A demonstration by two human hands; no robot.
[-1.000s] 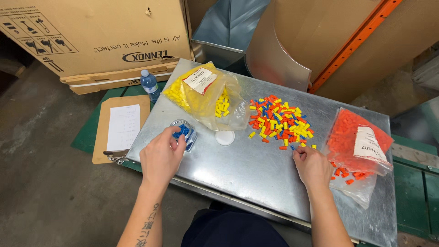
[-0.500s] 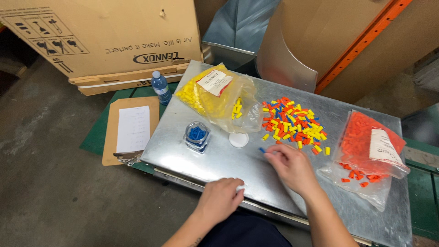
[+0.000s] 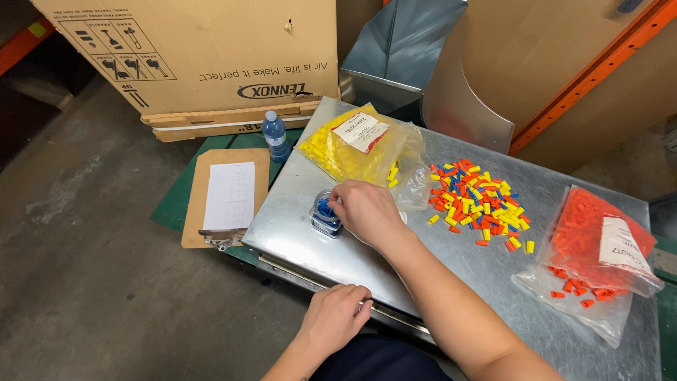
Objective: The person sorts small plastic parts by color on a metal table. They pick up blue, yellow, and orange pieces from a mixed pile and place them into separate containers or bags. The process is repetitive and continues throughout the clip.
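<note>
A: Left to right. We see a clipboard (image 3: 224,200) with a white sheet on the green mat, a blue-capped water bottle (image 3: 276,136) above it, and a big brown cardboard box (image 3: 190,56) behind with black pictograms at its left and a dark oval mark low on its face.

B: Then the left hand (image 3: 334,315) rests on the near edge of the metal table (image 3: 338,261), fingers curled over the lip, holding nothing else.

A: The small clear cup (image 3: 325,214) with blue pieces sits near the table's left edge. The right hand (image 3: 365,210) is at its rim, fingers bent down together; we can't tell if a piece is pinched.

B: Handling, our guess: cup is light, thin plastic, tips easily, so we'd grip its side wall. The pieces look small, hard, light and prone to slip; pinch 1 at a time.

A: Next, a clear bag of yellow pieces (image 3: 350,147) with a white label edged red, then a loose mixed pile (image 3: 478,203) of red, yellow and blue.

B: Far right, a clear bag of orange pieces (image 3: 591,248) with a white label; a few lie loose near its open end.
</note>
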